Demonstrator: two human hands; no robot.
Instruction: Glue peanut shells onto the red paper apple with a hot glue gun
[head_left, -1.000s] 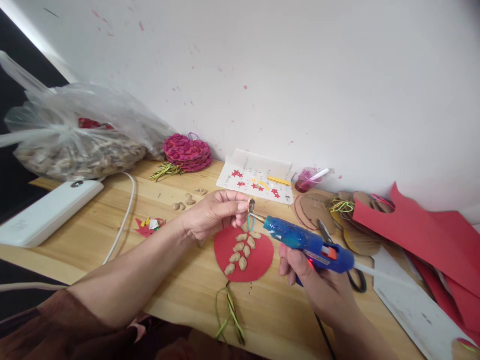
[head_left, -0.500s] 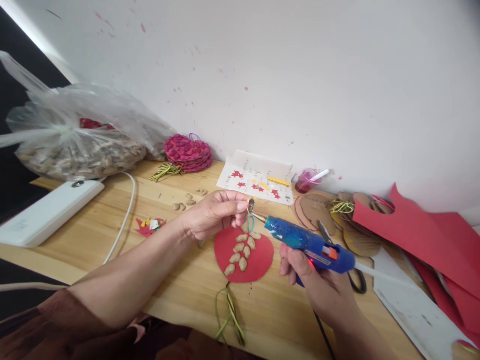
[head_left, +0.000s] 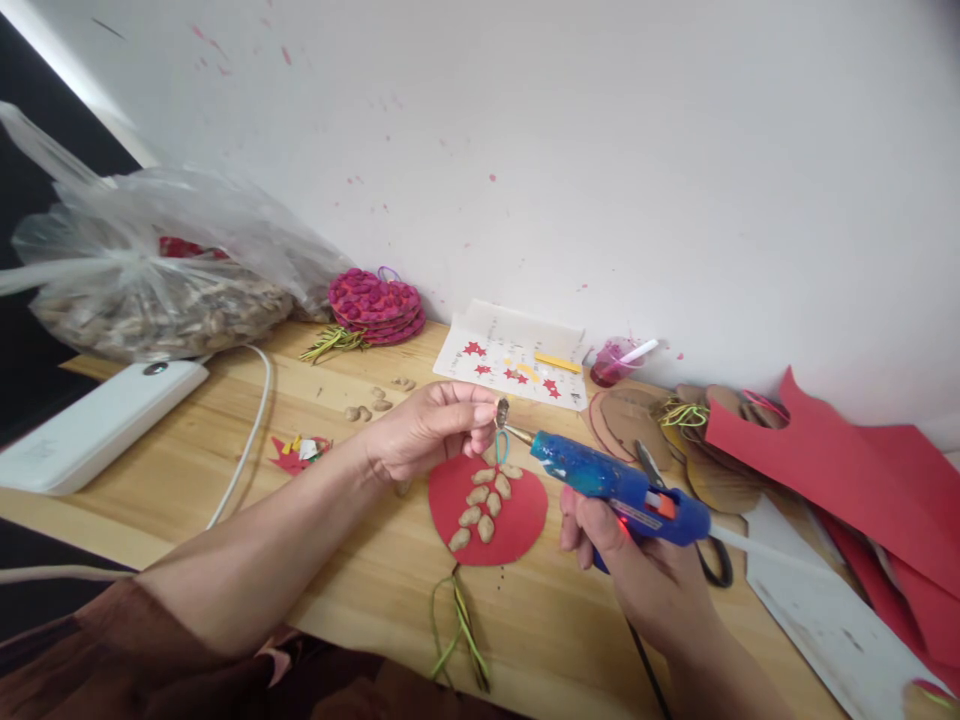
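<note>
Between the thumb and fingers of my left hand (head_left: pixel 435 430) is a small dark brown piece (head_left: pixel 503 411), which looks like a peanut shell. My right hand (head_left: pixel 645 570) is wrapped round the handle of a blue glue gun (head_left: pixel 615 487), its metal tip at the small piece. Below them a red disc (head_left: pixel 521 525) lies on the table with several peanuts (head_left: pixel 486 528) on it in a slanting double row. A light blue loop (head_left: pixel 502 446) rises from the disc's top, and green and yellow strings (head_left: pixel 461 630) hang from its lower edge.
Bags of peanuts (head_left: pixel 165 310) and a white power bank (head_left: pixel 97 425) are at left. Behind lie pink discs (head_left: pixel 375 305), a paper sheet with red stars (head_left: pixel 487 325) and a cup of pink liquid (head_left: pixel 609 366). Scissors (head_left: pixel 720 565), cardboard discs (head_left: pixel 630 420) and red sheets (head_left: pixel 832 450) are at right.
</note>
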